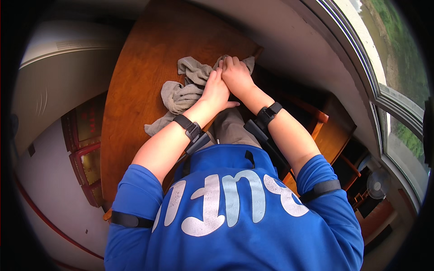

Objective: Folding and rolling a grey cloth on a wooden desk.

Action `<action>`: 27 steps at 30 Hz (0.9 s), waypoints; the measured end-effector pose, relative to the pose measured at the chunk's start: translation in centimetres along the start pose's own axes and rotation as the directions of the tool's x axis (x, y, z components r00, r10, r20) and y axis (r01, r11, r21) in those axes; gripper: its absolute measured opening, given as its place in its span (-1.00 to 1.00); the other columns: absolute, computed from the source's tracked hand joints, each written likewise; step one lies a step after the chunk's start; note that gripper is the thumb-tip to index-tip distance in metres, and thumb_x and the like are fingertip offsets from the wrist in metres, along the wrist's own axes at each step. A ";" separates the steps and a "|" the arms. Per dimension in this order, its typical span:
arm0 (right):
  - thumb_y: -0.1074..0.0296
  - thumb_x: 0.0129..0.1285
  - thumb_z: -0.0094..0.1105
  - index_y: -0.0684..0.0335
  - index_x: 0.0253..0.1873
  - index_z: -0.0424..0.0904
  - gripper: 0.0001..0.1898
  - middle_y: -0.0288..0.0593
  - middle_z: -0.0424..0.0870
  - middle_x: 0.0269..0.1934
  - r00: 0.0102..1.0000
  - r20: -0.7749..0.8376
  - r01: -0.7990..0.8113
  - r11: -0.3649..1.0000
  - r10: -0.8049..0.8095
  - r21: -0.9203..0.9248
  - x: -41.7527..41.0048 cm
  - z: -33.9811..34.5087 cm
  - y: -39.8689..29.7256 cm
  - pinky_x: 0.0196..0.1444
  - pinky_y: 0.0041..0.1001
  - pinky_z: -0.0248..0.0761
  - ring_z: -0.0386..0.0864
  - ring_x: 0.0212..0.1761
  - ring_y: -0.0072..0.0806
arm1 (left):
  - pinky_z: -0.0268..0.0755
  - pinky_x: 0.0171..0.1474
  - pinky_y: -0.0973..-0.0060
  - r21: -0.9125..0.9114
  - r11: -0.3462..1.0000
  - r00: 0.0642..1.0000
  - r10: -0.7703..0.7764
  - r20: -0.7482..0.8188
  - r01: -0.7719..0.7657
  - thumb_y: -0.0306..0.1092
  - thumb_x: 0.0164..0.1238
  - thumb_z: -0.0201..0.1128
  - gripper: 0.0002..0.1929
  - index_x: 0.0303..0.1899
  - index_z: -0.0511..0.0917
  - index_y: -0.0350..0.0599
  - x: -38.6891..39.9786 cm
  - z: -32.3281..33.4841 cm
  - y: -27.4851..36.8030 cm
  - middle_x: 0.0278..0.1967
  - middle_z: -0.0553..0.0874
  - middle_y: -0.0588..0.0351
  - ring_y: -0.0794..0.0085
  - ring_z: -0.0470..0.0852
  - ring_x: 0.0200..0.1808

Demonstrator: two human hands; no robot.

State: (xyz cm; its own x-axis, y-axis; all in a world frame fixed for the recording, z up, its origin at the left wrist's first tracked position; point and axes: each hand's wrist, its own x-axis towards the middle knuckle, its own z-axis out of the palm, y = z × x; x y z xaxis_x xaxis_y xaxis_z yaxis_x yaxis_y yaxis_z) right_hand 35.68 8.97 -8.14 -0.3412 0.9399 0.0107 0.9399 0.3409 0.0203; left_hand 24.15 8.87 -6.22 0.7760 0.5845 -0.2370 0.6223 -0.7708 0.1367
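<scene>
A crumpled grey-beige cloth (181,96) lies in loose folds on a brown wooden table (135,67), near its right edge. My right hand (235,73) is closed on the cloth's far part by the table corner, with a bit of fabric showing on either side of the fingers. Against it, my left hand (217,88) rests with its fingers over the cloth and the thumb stretched out to the right. The left fingertips meet the right hand, and whether they grip fabric is hidden.
A pale wall and a window (379,84) rise on the right. Wooden furniture (325,128) stands right of my legs, with a white fan (378,184) farther back. Beyond the table's left edge are a large pale appliance or cabinet (64,78) and red-framed golden panels (90,166).
</scene>
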 end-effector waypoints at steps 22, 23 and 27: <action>0.36 0.03 0.07 0.38 -0.10 0.50 -0.68 -0.13 0.48 -0.24 0.997 0.062 -0.057 0.995 0.052 0.077 -1.7 -0.3 -0.7 -0.26 -0.47 0.44 0.45 -0.22 -0.37 | -0.07 0.26 0.32 0.162 0.986 0.968 0.008 0.251 -0.050 0.53 -0.09 0.02 -0.03 0.15 0.47 -0.22 -0.5 -0.2 1.5 0.21 0.42 -0.17 0.04 0.11 0.35; 0.36 0.03 0.07 0.38 -0.10 0.50 -0.68 -0.13 0.48 -0.24 0.997 0.059 -0.056 0.995 0.052 0.077 -1.3 -0.4 -0.6 -0.26 -0.47 0.44 0.45 -0.22 -0.37 | -0.06 0.25 0.32 0.078 0.996 0.951 0.007 0.308 -0.033 0.52 -0.08 0.03 -0.04 0.14 0.47 -0.21 -0.1 0.0 1.3 0.20 0.43 -0.17 0.04 0.11 0.35; 0.36 0.02 0.07 0.35 -0.10 0.51 -0.68 -0.14 0.48 -0.24 0.999 0.027 0.022 0.999 -0.022 0.026 -0.4 -0.1 0.9 -0.27 -0.46 0.43 0.44 -0.20 -0.34 | 0.06 0.19 0.33 0.062 0.998 1.000 0.017 0.004 -0.017 0.37 -0.16 0.25 -0.14 0.07 0.51 -0.22 0.4 0.2 0.6 0.09 0.51 -0.12 0.05 0.24 0.21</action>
State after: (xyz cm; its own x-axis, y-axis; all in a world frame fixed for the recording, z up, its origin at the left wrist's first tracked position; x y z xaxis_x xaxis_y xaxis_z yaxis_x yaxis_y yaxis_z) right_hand 36.64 8.90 -8.02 -0.3614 0.9322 -0.0163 0.9324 0.3614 -0.0051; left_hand 24.84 8.59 -6.38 0.7862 0.5700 -0.2386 0.6010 -0.7951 0.0808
